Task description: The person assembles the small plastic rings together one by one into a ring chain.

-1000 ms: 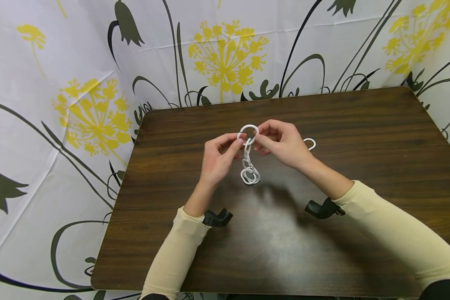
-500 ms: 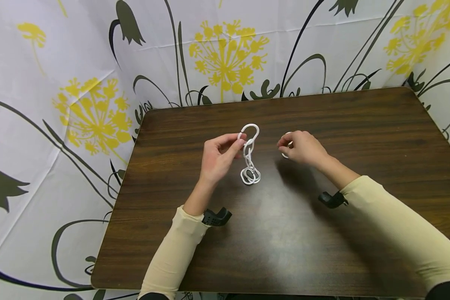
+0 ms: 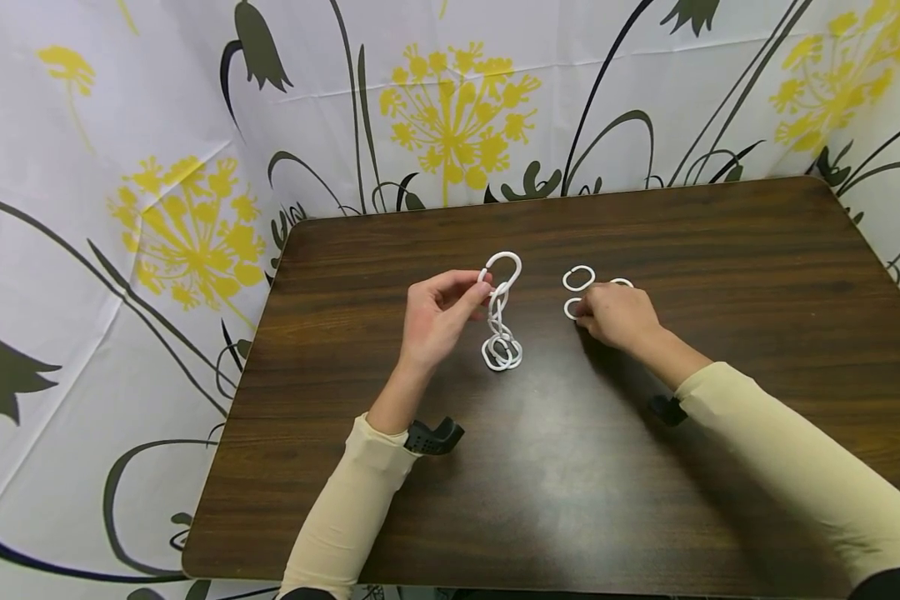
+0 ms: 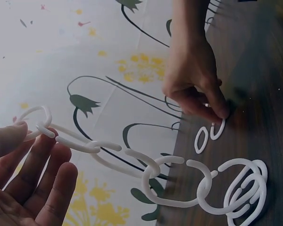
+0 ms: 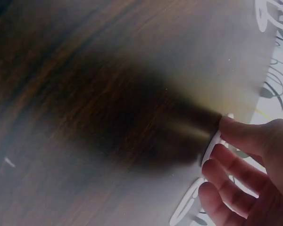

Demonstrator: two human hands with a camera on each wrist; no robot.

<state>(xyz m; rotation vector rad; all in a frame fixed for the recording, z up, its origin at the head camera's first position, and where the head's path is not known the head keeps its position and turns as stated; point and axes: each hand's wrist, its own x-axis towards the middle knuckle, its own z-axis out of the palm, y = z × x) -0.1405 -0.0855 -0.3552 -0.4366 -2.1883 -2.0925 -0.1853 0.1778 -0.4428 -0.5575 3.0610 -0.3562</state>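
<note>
Left grip (image 3: 437,321) was closed in a pinch on the top link (image 3: 517,265) of the chain (image 4: 153,168), by which the chain's upper part was held up off the counter (image 3: 540,533); its lower end was heaped on that surface. Right grip (image 3: 617,315), well apart to the chain's right, was closed by thumb and fingers on the near link (image 3: 566,309); whether that link was lifted at all could not be told. The far link (image 3: 566,280) was left lying to the chain's right, and the side link (image 3: 622,282) was placed farthest right of the chain, mostly hidden by the right grip.

Several mishaps were judged possible. A gap was seen in the top link, on the side by the left grip; were the link tipped that way, the chain below might be let slip through it. So thin a rim was held that the link could be twisted in the pinch by the chain's weight. The near link, thin and low, might be skidded away, or nudged into the far link, if pressed instead of picked up by its edge. Were the chain raised too quickly, its heaped end might be snarled.
</note>
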